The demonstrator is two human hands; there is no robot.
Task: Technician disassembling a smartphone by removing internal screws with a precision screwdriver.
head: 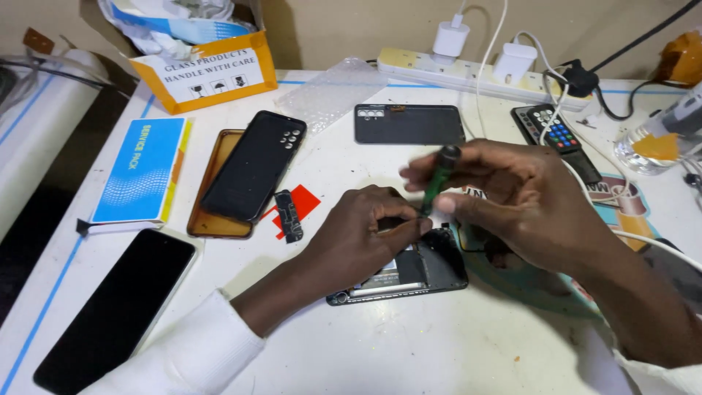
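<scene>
near the middle of the white desk the two hands meet over an opened phone that lies flat, its back off and dark insides showing. the left hand presses down on the phone's upper part, fingers curled together on it. the right hand is clamped around a slim green-handled screwdriver, held tilted, its tip hidden between the fingers just above the phone.

open desk lies in front of the phone toward the person; the far side is crowded. left of the hands, a small dark circuit part rests on a red scrap, beside a glossy black phone lying in a brown translucent case. a flat dark back cover lies beyond the hands. a blue box and a long black screen sit close to the desk's left edge. a cardboard box, a white power strip and a remote line the far edge.
</scene>
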